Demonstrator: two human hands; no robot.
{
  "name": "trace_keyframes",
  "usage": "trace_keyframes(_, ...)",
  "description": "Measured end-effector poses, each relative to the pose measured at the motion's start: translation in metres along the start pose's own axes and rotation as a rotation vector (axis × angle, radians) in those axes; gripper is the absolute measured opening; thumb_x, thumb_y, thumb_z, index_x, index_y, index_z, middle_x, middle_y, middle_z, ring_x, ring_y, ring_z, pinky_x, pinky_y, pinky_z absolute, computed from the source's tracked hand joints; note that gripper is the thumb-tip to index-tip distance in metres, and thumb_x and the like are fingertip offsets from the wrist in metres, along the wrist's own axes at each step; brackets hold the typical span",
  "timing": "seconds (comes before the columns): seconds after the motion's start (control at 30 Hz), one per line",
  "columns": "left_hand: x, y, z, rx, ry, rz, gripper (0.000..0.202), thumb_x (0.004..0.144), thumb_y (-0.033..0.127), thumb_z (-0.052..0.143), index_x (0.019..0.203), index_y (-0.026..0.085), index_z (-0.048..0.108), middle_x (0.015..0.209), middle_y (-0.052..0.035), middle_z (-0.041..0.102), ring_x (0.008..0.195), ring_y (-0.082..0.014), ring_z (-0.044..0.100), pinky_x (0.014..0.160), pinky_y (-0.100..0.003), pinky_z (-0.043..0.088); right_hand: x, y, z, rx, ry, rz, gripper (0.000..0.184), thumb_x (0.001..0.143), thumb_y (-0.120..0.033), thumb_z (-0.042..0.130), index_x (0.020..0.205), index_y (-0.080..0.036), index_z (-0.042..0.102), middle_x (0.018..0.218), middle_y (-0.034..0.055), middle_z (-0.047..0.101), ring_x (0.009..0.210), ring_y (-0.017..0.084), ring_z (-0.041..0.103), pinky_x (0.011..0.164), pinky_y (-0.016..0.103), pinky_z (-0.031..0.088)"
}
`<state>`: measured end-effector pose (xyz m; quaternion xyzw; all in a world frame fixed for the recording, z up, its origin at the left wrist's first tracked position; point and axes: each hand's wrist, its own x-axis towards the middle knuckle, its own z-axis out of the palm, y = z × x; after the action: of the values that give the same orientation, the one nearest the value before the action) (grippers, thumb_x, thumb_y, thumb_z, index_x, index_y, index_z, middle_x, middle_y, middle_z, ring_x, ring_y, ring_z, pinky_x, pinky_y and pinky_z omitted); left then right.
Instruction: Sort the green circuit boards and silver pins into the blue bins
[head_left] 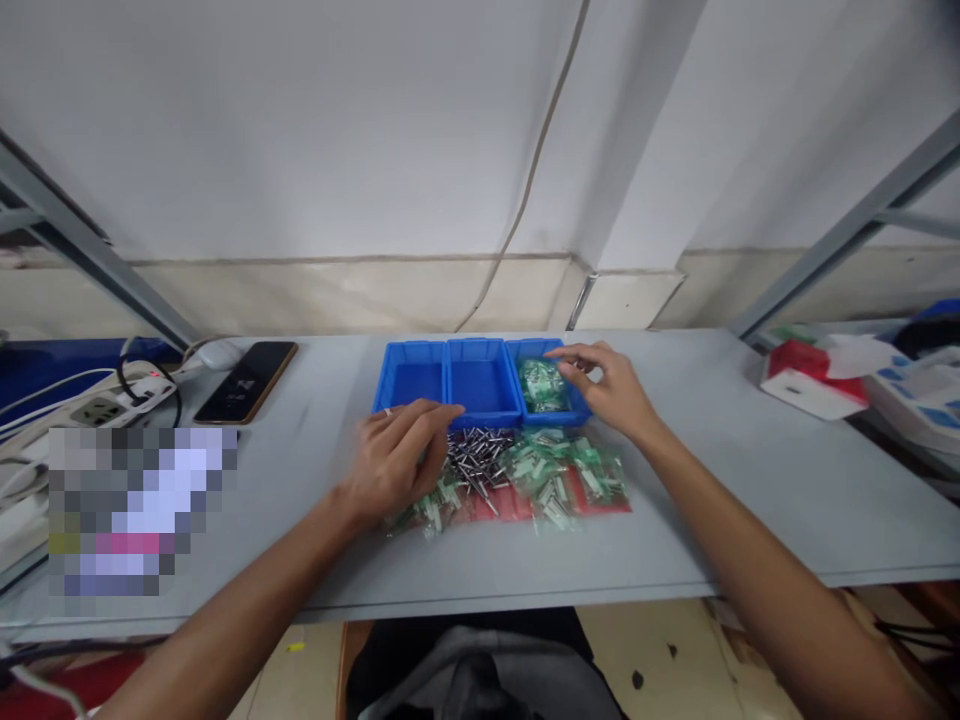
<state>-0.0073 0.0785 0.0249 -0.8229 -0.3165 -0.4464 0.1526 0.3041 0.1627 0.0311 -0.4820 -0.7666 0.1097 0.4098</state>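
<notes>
Your left hand lies on the left end of a heap of small parts, with the fingers curled down onto it. The hand is blurred, so I cannot tell if it grips anything. The heap has dark metal pins in the middle and green packets to both sides, all lying on a red sheet on the worktop.

From the heap, at 12 o'clock, three blue bins stand in one row and touch each other. The left bin and the middle bin show only their blue floors. The right bin has green packets inside.

Your right hand is at the far right corner of this right bin. Its fingers are close together over the packets, but I cannot tell if they pinch one.

From the bins at 9 o'clock, well apart, a dark phone lies flat, and beyond it is a white power strip with cables. At 3 o'clock, at the worktop's end, are red and white boxes.
</notes>
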Motion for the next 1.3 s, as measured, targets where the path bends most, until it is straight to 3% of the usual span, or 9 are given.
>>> trace_keyframes(0.33, 0.001, -0.001, -0.001, 0.017, -0.013, 0.021, 0.031, 0.085, 0.004, 0.057, 0.113, 0.016, 0.062, 0.091, -0.0021, 0.072, 0.078, -0.0113, 0.069, 0.060, -0.022, 0.044, -0.005, -0.002, 0.006, -0.134, -0.069, 0.009, 0.013, 0.083, -0.028, 0.070, 0.093, -0.026, 0.079, 0.082, 0.0044, 0.073, 0.089, 0.026, 0.060, 0.082, 0.044, 0.050)
trace_keyframes(0.6, 0.002, -0.002, -0.002, 0.041, -0.013, 0.025, 0.029, 0.085, 0.007, 0.056, 0.111, 0.018, 0.062, 0.091, -0.0024, 0.073, 0.077, -0.0117, 0.069, 0.066, -0.022, 0.050, -0.008, -0.023, 0.003, -0.253, 0.000, -0.325, 0.012, 0.087, -0.033, 0.069, 0.082, -0.025, 0.077, 0.104, 0.0063, 0.071, 0.099, 0.028, 0.057, 0.087, 0.052, 0.049)
trace_keyframes(0.7, 0.003, -0.001, -0.002, 0.034, -0.013, 0.039, 0.030, 0.085, 0.006, 0.055, 0.112, 0.018, 0.062, 0.094, -0.0031, 0.073, 0.080, -0.0119, 0.069, 0.067, -0.022, 0.051, -0.015, -0.049, -0.009, -0.063, -0.320, -0.542, 0.017, 0.088, -0.035, 0.070, 0.102, -0.026, 0.075, 0.096, 0.0024, 0.073, 0.091, 0.021, 0.063, 0.084, 0.042, 0.053)
trace_keyframes(0.77, 0.003, -0.001, -0.002, 0.039, -0.013, 0.032, 0.029, 0.085, 0.005, 0.056, 0.111, 0.017, 0.062, 0.094, -0.0031, 0.072, 0.080, -0.0119, 0.069, 0.068, -0.023, 0.051, -0.022, -0.063, -0.012, -0.082, -0.509, -0.592, 0.046, 0.080, -0.047, 0.078, 0.120, -0.026, 0.070, 0.098, 0.0025, 0.075, 0.094, 0.022, 0.064, 0.087, 0.042, 0.053)
trace_keyframes(0.87, 0.002, -0.002, -0.001, 0.049, -0.020, 0.022, 0.028, 0.086, 0.006, 0.056, 0.111, 0.017, 0.062, 0.095, -0.0030, 0.072, 0.081, -0.0116, 0.068, 0.068, -0.023, 0.051, -0.031, -0.074, -0.007, -0.150, -0.552, -0.623, 0.047, 0.081, -0.044, 0.077, 0.123, -0.025, 0.068, 0.103, 0.0036, 0.076, 0.098, 0.023, 0.064, 0.090, 0.043, 0.053)
trace_keyframes(1.0, 0.001, -0.003, -0.001, 0.052, -0.021, 0.034, 0.029, 0.085, 0.005, 0.058, 0.111, 0.016, 0.062, 0.094, -0.0023, 0.072, 0.080, -0.0114, 0.068, 0.065, -0.024, 0.050, -0.032, -0.072, 0.006, -0.119, -0.451, -0.659, 0.018, 0.090, -0.023, 0.065, 0.105, -0.023, 0.074, 0.094, 0.0010, 0.077, 0.089, 0.019, 0.066, 0.081, 0.039, 0.057)
trace_keyframes(1.13, 0.001, -0.001, -0.002, 0.026, -0.029, 0.058, 0.032, 0.086, 0.005, 0.058, 0.115, 0.018, 0.062, 0.098, -0.0034, 0.072, 0.083, -0.0114, 0.068, 0.066, -0.023, 0.052, -0.032, -0.071, 0.013, 0.014, -0.124, -0.669, 0.023, 0.087, -0.012, 0.066, 0.105, -0.023, 0.075, 0.090, 0.0003, 0.078, 0.080, 0.017, 0.070, 0.071, 0.034, 0.060)
trace_keyframes(1.23, 0.001, 0.002, -0.002, -0.001, -0.093, 0.118, 0.044, 0.088, 0.005, 0.057, 0.130, 0.019, 0.057, 0.117, -0.0081, 0.069, 0.090, -0.0114, 0.068, 0.065, -0.022, 0.054, -0.036, -0.080, 0.017, 0.176, 0.109, -0.376, 0.024, 0.087, -0.013, 0.069, 0.106, -0.026, 0.075, 0.093, -0.0002, 0.079, 0.080, 0.016, 0.073, 0.071, 0.032, 0.062)
trace_keyframes(1.3, 0.002, 0.004, -0.001, -0.020, -0.139, 0.157, 0.049, 0.089, 0.005, 0.058, 0.135, 0.020, 0.053, 0.129, -0.0118, 0.063, 0.096, -0.0122, 0.068, 0.065, -0.022, 0.055, -0.040, -0.088, 0.021, 0.319, 0.122, -0.132, 0.019, 0.089, -0.018, 0.069, 0.104, -0.027, 0.076, 0.097, 0.0009, 0.078, 0.081, 0.016, 0.074, 0.068, 0.031, 0.062)
